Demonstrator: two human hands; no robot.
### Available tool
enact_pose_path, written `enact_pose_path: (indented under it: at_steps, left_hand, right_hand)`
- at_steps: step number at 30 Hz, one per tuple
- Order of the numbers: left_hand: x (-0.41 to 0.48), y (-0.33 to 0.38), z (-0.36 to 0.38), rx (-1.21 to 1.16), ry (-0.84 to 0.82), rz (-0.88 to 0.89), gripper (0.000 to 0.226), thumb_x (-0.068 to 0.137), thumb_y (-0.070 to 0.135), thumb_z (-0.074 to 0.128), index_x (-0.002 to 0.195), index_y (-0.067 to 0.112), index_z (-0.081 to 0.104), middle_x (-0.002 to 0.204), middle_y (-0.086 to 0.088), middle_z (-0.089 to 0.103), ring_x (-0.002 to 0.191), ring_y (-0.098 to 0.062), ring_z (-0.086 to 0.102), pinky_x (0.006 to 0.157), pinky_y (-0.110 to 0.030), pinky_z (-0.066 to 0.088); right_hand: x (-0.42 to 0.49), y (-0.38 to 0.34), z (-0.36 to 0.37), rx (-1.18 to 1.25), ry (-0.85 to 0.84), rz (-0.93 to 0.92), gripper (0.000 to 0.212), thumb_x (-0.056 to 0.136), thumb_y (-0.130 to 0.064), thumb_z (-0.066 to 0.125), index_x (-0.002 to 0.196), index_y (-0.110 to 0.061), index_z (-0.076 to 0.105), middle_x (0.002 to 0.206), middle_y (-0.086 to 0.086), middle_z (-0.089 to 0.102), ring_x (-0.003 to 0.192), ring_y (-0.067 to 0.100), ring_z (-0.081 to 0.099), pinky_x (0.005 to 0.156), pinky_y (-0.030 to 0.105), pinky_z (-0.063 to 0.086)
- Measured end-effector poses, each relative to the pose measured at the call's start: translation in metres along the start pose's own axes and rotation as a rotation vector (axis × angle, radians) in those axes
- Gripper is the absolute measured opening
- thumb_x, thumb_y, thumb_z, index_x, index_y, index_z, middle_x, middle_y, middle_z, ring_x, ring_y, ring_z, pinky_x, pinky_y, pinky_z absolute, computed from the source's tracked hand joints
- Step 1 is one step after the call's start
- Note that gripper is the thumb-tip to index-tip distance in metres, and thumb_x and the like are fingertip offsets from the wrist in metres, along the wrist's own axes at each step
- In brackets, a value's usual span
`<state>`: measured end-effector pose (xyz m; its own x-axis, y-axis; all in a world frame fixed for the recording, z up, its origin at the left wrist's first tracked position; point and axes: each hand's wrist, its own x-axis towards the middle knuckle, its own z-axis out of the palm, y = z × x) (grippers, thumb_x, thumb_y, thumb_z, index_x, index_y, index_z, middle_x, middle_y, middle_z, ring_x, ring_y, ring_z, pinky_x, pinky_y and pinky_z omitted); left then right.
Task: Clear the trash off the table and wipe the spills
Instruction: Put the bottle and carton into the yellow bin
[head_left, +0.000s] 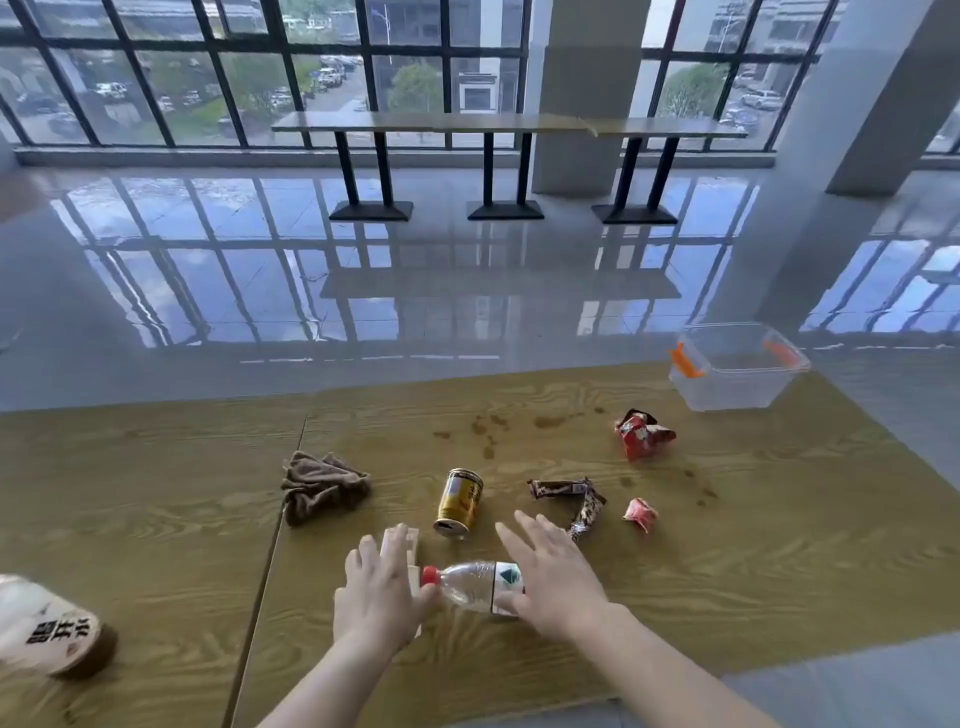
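A clear plastic bottle (470, 582) with a red cap lies on its side on the wooden table (156, 493). My right hand (550, 577) rests flat over its labelled end, fingers spread. My left hand (376, 592) lies over a small pale carton (410, 545) by the bottle's cap, fingers apart. Beyond them lie a gold can (460, 501), a brown wrapper (576, 501), a small red scrap (641, 514) and a crumpled red packet (641, 434). A brown cloth (322, 488) sits bunched to the left. Brown spill stains (488, 431) mark the far middle of the table.
A clear plastic bin (737, 366) with orange clips stands at the table's far right corner. A white and brown labelled container (47, 629) lies at the left edge. Beyond the table are glossy floor, a long bench table (509, 127) and windows.
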<state>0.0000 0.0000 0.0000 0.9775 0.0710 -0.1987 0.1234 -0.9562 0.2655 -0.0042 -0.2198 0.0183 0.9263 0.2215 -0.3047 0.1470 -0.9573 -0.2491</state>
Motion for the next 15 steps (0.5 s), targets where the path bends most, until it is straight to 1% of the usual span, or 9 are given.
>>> enact_pose_path:
  at_steps: [1, 2, 4, 6, 8, 9, 11, 13, 15]
  left_hand:
    - [0.002, -0.001, 0.002, -0.021, -0.033, -0.009, 0.087, 0.084, 0.062, 0.054, 0.151, 0.033, 0.005, 0.146, -0.009, 0.025, 0.130, -0.026, 0.031, 0.095, -0.041, 0.047]
    - [0.004, -0.002, 0.006, -0.033, -0.033, -0.024, 0.090, 0.083, 0.060, 0.057, 0.150, 0.032, 0.004, 0.141, -0.008, 0.028, 0.125, -0.025, 0.036, 0.092, -0.039, 0.049]
    - [0.005, -0.008, 0.017, -0.033, -0.029, -0.034, 0.095, 0.082, 0.058, 0.061, 0.150, 0.032, -0.001, 0.135, -0.008, 0.032, 0.118, -0.024, 0.040, 0.086, -0.036, 0.050]
    - [0.005, -0.008, 0.023, -0.064, -0.039, -0.039, 0.091, 0.084, 0.055, 0.059, 0.149, 0.031, 0.001, 0.133, -0.007, 0.035, 0.114, -0.023, 0.043, 0.081, -0.034, 0.050]
    - [0.006, -0.009, 0.029, -0.091, -0.027, -0.037, 0.078, 0.087, 0.052, 0.053, 0.148, 0.028, 0.011, 0.133, -0.008, 0.036, 0.114, -0.023, 0.043, 0.083, -0.034, 0.051]
    - [0.006, -0.009, 0.031, -0.086, -0.036, -0.033, 0.075, 0.088, 0.049, 0.054, 0.148, 0.027, 0.015, 0.135, -0.007, 0.035, 0.115, -0.023, 0.042, 0.086, -0.034, 0.050]
    - [0.008, -0.010, 0.035, -0.069, -0.061, -0.020, 0.077, 0.085, 0.040, 0.061, 0.148, 0.025, 0.019, 0.139, -0.006, 0.032, 0.120, -0.022, 0.038, 0.092, -0.032, 0.048]
    - [0.009, -0.011, 0.037, -0.082, -0.061, -0.017, 0.078, 0.083, 0.031, 0.063, 0.148, 0.025, 0.020, 0.141, -0.007, 0.031, 0.123, -0.023, 0.035, 0.094, -0.031, 0.047]
    - [0.006, -0.012, 0.037, -0.113, -0.053, -0.017, 0.078, 0.082, 0.026, 0.062, 0.149, 0.025, 0.021, 0.140, -0.007, 0.031, 0.123, -0.023, 0.034, 0.095, -0.032, 0.046]
  right_hand:
    - [0.002, -0.001, 0.006, 0.001, -0.036, 0.002, 0.087, 0.092, -0.054, 0.055, 0.155, -0.035, -0.002, 0.166, -0.001, -0.008, 0.152, 0.023, -0.009, 0.122, 0.043, -0.002]
    - [0.007, -0.002, 0.011, -0.008, -0.064, 0.010, 0.088, 0.092, -0.052, 0.057, 0.155, -0.035, -0.001, 0.166, -0.001, -0.007, 0.152, 0.023, -0.008, 0.122, 0.042, -0.001]
    - [0.011, -0.003, 0.024, -0.029, -0.090, 0.036, 0.089, 0.091, -0.047, 0.061, 0.155, -0.035, 0.001, 0.166, -0.001, -0.004, 0.152, 0.022, -0.005, 0.122, 0.042, 0.000]
    - [0.018, -0.003, 0.032, -0.059, -0.117, 0.041, 0.088, 0.092, -0.044, 0.062, 0.155, -0.034, 0.002, 0.166, -0.001, -0.001, 0.152, 0.023, -0.002, 0.122, 0.042, 0.002]
    - [0.023, -0.004, 0.037, -0.113, -0.139, 0.043, 0.088, 0.092, -0.042, 0.062, 0.156, -0.032, 0.002, 0.166, 0.002, 0.004, 0.152, 0.024, 0.003, 0.123, 0.043, 0.004]
    - [0.025, -0.003, 0.040, -0.123, -0.133, 0.040, 0.087, 0.092, -0.039, 0.063, 0.156, -0.031, 0.003, 0.165, 0.004, 0.008, 0.151, 0.025, 0.006, 0.123, 0.044, 0.006]
    - [0.026, -0.003, 0.046, -0.139, -0.109, 0.040, 0.085, 0.092, -0.027, 0.063, 0.156, -0.029, 0.008, 0.162, 0.006, 0.019, 0.148, 0.027, 0.017, 0.122, 0.047, 0.011]
    - [0.025, -0.003, 0.049, -0.153, -0.081, 0.041, 0.080, 0.092, -0.013, 0.059, 0.155, -0.028, 0.011, 0.155, 0.007, 0.030, 0.142, 0.028, 0.028, 0.121, 0.046, 0.017]
    - [0.024, -0.001, 0.051, -0.141, -0.049, 0.040, 0.077, 0.091, -0.007, 0.055, 0.155, -0.026, 0.016, 0.148, 0.006, 0.039, 0.134, 0.028, 0.036, 0.118, 0.044, 0.023]
